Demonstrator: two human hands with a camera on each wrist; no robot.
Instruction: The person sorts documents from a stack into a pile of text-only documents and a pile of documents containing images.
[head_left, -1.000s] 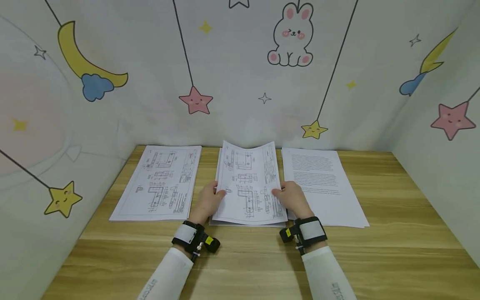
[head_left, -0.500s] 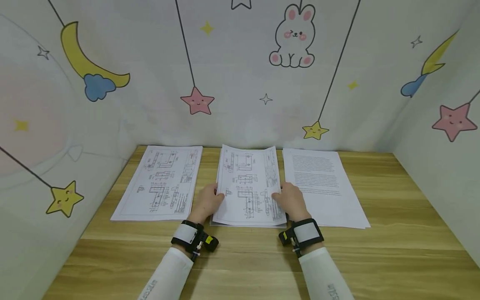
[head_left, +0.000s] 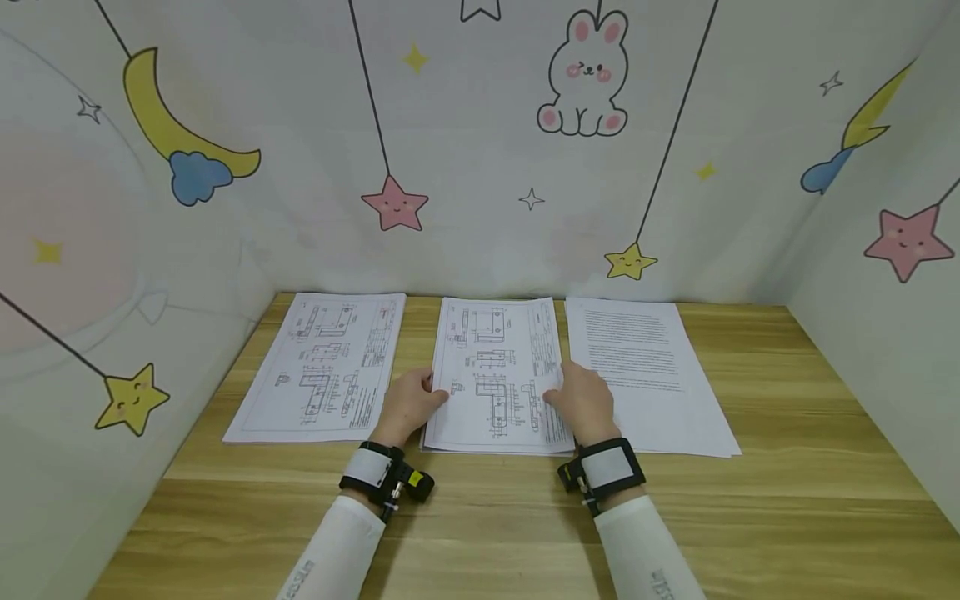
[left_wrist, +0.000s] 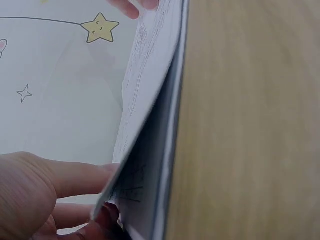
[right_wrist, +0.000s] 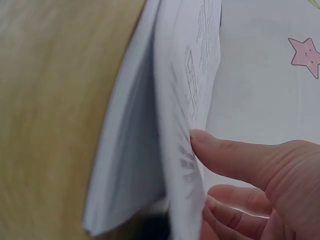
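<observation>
The middle pile holds sheets of paper printed with technical drawings (head_left: pixel 495 358). My left hand (head_left: pixel 408 406) pinches the left edge of its upper sheets, thumb on top and fingers curled beneath. On the opposite edge, my right hand (head_left: pixel 587 404) grips the same sheets, thumb over the printed side. Both wrist views show a dark wedge between these upper sheets (right_wrist: pixel 182 105) and the lower stack of paper (right_wrist: pixel 117 170), so the near part is lifted slightly. In the head view the upper sheets lie almost flat and lined up over the stack.
Another stack of drawings (head_left: pixel 318 367) lies on the left, close to my left hand. To the right is a stack of text pages (head_left: pixel 637 350), partly beneath my right hand. The wooden table (head_left: pixel 480 533) ends at a cartoon-printed curtain (head_left: pixel 480 242) behind the papers.
The upper sheets' far edge, earlier raised and curved, has come down flat onto the middle stack. Both hands keep their grip and have shifted only slightly.
</observation>
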